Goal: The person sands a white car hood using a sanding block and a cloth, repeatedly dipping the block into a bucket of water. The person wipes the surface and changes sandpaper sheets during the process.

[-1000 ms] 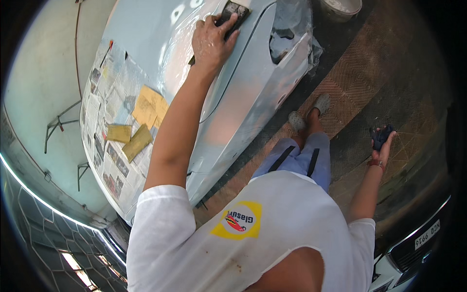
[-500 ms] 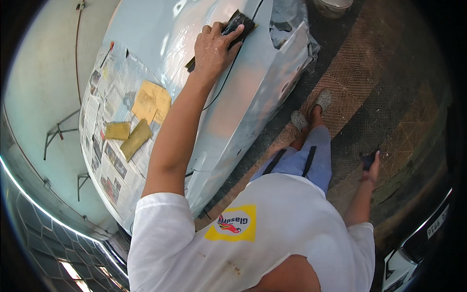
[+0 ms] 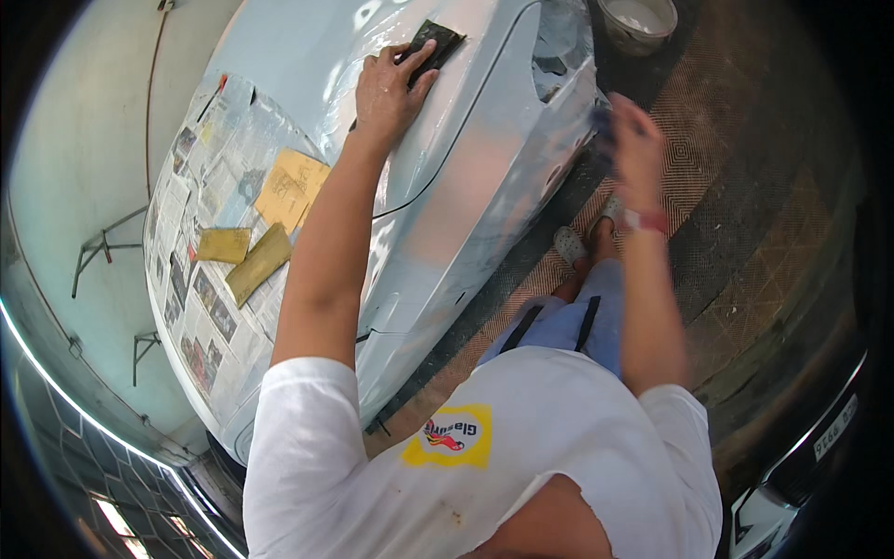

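My left hand (image 3: 386, 93) presses a black sanding block wrapped in sandpaper (image 3: 430, 48) against a wet, pale grey car body panel (image 3: 507, 56) with pinkish patches. Its fingers lie over the block, the thumb along the near side; part of the block is hidden beneath the palm. My right hand (image 3: 638, 149), smeared by motion, is beside the panel's right edge. A small dark thing (image 3: 603, 121) shows at its fingers, too blurred to name. Left of my left forearm, yellow sandpaper pieces (image 3: 259, 265) and a folded yellow sheet (image 3: 291, 186) rest on taped newspaper (image 3: 200, 270).
A bucket of whitish liquid (image 3: 641, 20) stands on the floor beyond my right hand. Patterned floor mats (image 3: 712, 177) run along the car. Another car's front (image 3: 792, 475) is at the lower right. A wall with metal brackets (image 3: 98, 244) is on the left.
My right hand has swung up and forward from low on the right to the panel's edge. My left hand has slid slightly left with the block. More of the bucket shows.
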Demonstrator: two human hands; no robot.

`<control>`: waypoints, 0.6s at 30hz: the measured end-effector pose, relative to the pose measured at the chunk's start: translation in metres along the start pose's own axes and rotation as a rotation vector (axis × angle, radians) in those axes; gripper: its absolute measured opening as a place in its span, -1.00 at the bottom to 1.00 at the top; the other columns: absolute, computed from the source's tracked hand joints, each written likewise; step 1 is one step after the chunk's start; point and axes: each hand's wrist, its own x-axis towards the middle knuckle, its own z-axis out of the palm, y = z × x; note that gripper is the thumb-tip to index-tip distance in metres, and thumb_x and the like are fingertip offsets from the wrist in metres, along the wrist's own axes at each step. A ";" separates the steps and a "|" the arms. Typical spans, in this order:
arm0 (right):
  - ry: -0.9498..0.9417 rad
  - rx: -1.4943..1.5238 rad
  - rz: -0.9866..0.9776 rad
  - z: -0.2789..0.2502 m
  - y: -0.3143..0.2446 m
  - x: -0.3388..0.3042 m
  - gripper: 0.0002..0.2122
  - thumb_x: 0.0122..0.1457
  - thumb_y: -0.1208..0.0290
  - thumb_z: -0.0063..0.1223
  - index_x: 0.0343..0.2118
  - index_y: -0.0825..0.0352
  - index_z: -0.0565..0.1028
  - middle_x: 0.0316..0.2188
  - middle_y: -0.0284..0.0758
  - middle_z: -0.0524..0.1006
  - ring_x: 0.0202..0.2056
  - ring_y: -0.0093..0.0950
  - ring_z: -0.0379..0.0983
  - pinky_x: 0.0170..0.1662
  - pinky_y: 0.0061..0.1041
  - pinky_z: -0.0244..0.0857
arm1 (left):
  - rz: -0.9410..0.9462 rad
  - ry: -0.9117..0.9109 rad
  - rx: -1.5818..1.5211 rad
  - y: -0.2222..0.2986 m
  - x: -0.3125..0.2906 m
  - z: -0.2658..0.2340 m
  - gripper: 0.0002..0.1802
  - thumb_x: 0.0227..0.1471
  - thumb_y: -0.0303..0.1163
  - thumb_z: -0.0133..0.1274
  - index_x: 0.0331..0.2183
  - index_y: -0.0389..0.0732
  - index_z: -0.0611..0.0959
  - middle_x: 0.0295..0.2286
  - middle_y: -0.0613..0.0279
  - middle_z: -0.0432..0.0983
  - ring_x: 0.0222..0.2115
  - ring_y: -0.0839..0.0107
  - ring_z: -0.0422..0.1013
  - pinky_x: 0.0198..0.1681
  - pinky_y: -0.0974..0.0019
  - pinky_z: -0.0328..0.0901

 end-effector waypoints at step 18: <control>-0.364 0.946 0.167 -0.068 -0.034 0.092 -0.34 0.49 0.19 0.16 0.40 0.49 0.10 0.39 0.40 0.25 0.29 0.45 0.35 0.12 0.12 0.67 | -0.133 -0.032 -0.070 0.010 0.005 0.009 -0.46 0.19 -0.10 0.38 0.21 0.28 0.75 0.09 0.12 0.60 0.01 -0.01 0.50 0.11 0.02 0.47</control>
